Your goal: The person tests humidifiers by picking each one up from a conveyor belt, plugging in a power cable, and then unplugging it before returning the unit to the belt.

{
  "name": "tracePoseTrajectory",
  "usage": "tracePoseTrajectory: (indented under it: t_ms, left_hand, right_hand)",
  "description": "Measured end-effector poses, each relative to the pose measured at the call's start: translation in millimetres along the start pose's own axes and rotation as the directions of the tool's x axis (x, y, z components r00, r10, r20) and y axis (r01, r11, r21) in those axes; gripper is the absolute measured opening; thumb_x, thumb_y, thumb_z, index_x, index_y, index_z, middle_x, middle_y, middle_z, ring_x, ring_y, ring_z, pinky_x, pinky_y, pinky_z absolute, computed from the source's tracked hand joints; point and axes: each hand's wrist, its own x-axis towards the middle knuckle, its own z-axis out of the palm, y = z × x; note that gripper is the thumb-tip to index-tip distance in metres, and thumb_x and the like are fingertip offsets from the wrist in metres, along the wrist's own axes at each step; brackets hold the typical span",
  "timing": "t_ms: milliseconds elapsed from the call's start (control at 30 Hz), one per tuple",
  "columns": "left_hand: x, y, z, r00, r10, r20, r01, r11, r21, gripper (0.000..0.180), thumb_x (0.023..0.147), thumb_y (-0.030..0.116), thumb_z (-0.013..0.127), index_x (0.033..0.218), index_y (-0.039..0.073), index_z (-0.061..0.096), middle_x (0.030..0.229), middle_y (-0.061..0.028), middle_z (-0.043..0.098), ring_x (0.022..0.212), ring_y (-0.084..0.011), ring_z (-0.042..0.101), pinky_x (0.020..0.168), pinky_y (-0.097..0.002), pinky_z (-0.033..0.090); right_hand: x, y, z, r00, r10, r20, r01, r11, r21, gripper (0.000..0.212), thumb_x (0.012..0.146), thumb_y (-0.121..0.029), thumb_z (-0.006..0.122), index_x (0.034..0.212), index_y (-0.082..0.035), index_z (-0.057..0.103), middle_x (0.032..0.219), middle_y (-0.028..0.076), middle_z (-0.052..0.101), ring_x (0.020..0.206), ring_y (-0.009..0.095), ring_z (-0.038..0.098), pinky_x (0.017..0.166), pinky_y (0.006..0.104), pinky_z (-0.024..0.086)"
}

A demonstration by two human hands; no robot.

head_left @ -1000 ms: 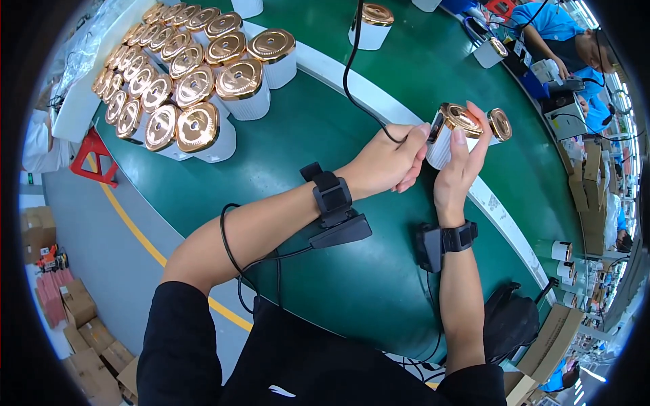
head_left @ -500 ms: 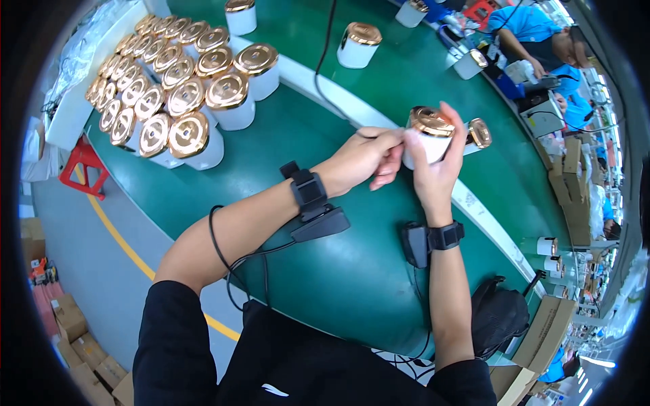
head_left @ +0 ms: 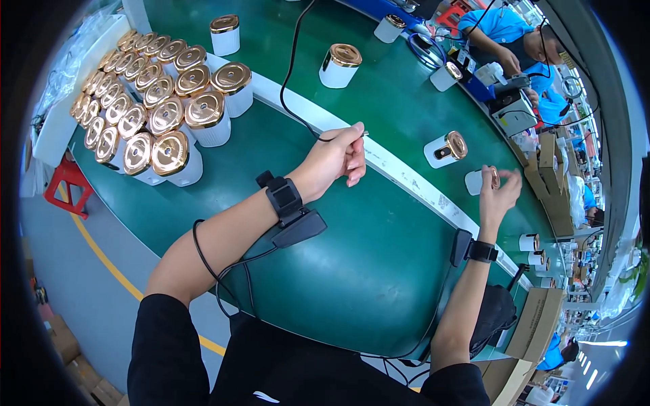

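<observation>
My left hand [head_left: 336, 161] is closed, pinching the end of a thin black cable [head_left: 292, 74] that hangs down from the top edge. Over the far side of the white rail, my right hand [head_left: 500, 196] has thumb and fingers about the gold end of a tipped white-and-gold canister [head_left: 473, 183]; the fingers are slightly blurred. Just beyond it a second tipped canister [head_left: 440, 153] shows a dark oval spot. Black wristbands with small boxes sit on both my wrists.
Rows of upright white-and-gold canisters [head_left: 177, 159] fill the left of the green table [head_left: 325, 271]. A white rail [head_left: 413, 181] crosses it; more canisters [head_left: 340, 65] stand beyond. A black bag [head_left: 493, 314] and cardboard box [head_left: 538, 323] sit right. Co-workers in blue work far right.
My right hand has carried the canister away from my left hand, rightward past the rail, and tipped it onto its side. My left hand stays on the cable end. The whole view has shifted slightly.
</observation>
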Motion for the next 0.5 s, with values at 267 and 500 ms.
tracePoseTrajectory:
  t_ms: [267,500]
  left_hand:
    - [3.3,-3.9,0.7,0.999,-0.01,0.042,0.011,0.999,-0.03,0.035,0.098,0.032,0.036,0.071,0.011,0.037,0.058,-0.0027,0.041,0.054,-0.0171,0.046,0.052,-0.0305,0.038]
    - [1.8,-3.6,-1.3,0.987,0.019,0.159,-0.034,0.995,0.09,0.037,0.097,0.032,0.038,0.071,0.007,0.045,0.055,-0.0031,0.044,0.051,-0.0158,0.048,0.05,-0.0286,0.04]
  right_hand:
    - [1.9,-71.8,53.8,0.893,0.117,0.436,-0.386,0.696,0.605,0.047,0.088,-0.027,0.069,0.124,-0.002,0.052,0.112,0.009,0.058,0.106,0.02,0.057,0.091,0.0331,0.045]
    - [-29.3,-159.4,63.4,0.883,0.092,0.46,-0.469,0.181,0.865,0.046,0.096,-0.034,0.057,0.126,-0.001,0.049,0.113,0.01,0.059,0.099,0.014,0.056,0.088,0.0283,0.045]
